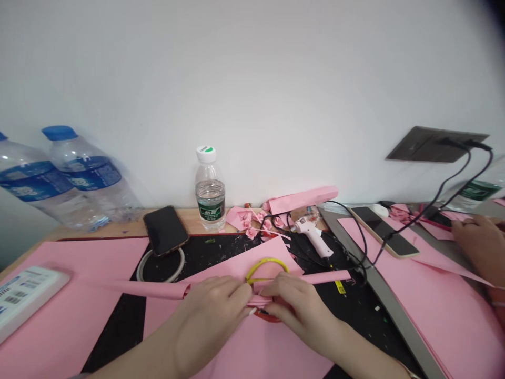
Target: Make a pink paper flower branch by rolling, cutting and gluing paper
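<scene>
Both hands meet at the middle of the desk over a piece of folded pink paper [260,300]. My left hand [215,305] is closed, its fingers pinching the folded paper from the left. From the right, my right hand [294,302] grips the same paper between thumb and fingers. A yellow loop [267,261], like a scissor handle, shows just behind my fingertips; the rest of it is hidden. Some red shows below the fingers, too covered to name. A rolled pink paper [158,289] sticks out left of my left hand, and a narrow pink strip [329,276] extends right.
A pink glue gun [313,237], its cable and small paper roses [252,223] lie behind my hands. A water bottle [210,195], a phone [164,230] and a tape roll [180,266] stand left. At right, another person's hand [479,242] is beside a second phone [384,231].
</scene>
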A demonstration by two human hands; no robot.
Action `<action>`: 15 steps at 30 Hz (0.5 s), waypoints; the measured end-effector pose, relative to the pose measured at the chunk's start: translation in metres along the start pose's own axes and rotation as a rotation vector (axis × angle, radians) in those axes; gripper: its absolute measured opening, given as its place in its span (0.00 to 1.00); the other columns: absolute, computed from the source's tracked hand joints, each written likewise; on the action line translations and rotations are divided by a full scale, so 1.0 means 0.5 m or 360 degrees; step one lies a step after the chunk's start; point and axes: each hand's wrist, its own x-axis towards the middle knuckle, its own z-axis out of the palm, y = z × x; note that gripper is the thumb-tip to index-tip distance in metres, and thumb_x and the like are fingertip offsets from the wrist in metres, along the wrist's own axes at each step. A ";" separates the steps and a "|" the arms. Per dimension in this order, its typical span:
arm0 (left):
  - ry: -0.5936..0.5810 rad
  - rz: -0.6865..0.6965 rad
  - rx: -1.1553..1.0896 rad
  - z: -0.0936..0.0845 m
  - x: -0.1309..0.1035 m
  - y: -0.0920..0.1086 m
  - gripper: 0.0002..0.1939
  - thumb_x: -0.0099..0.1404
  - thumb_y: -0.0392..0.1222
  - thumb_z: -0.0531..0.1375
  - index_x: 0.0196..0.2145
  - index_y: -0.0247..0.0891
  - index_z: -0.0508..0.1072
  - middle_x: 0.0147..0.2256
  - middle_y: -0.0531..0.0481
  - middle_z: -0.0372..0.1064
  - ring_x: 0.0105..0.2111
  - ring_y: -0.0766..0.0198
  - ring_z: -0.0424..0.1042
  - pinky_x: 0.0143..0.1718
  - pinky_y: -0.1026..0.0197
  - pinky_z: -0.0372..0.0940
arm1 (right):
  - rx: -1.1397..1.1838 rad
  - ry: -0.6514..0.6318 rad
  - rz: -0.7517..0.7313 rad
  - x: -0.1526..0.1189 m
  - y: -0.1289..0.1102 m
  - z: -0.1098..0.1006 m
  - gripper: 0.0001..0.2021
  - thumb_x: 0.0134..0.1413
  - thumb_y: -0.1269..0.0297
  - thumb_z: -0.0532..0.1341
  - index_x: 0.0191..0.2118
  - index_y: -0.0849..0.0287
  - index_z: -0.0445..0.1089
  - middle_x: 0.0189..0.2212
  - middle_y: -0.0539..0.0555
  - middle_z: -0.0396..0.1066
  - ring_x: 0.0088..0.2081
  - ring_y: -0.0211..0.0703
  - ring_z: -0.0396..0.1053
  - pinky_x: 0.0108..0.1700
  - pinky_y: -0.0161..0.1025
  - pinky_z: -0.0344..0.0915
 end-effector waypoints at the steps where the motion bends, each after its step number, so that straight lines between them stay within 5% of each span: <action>1: -0.0001 0.0011 -0.0033 -0.002 0.000 0.000 0.10 0.70 0.36 0.50 0.33 0.38 0.69 0.31 0.50 0.71 0.30 0.58 0.71 0.30 0.60 0.60 | 0.0015 0.0019 -0.0007 0.000 0.001 0.001 0.04 0.61 0.69 0.57 0.39 0.61 0.69 0.32 0.54 0.73 0.32 0.40 0.68 0.34 0.35 0.65; 15: 0.0022 0.0162 0.0026 0.041 -0.009 -0.017 0.10 0.64 0.28 0.50 0.31 0.37 0.67 0.28 0.51 0.70 0.26 0.61 0.69 0.27 0.61 0.58 | -0.0355 0.0022 -0.0394 0.001 0.006 0.011 0.14 0.64 0.71 0.48 0.29 0.62 0.66 0.26 0.56 0.70 0.28 0.42 0.62 0.31 0.38 0.65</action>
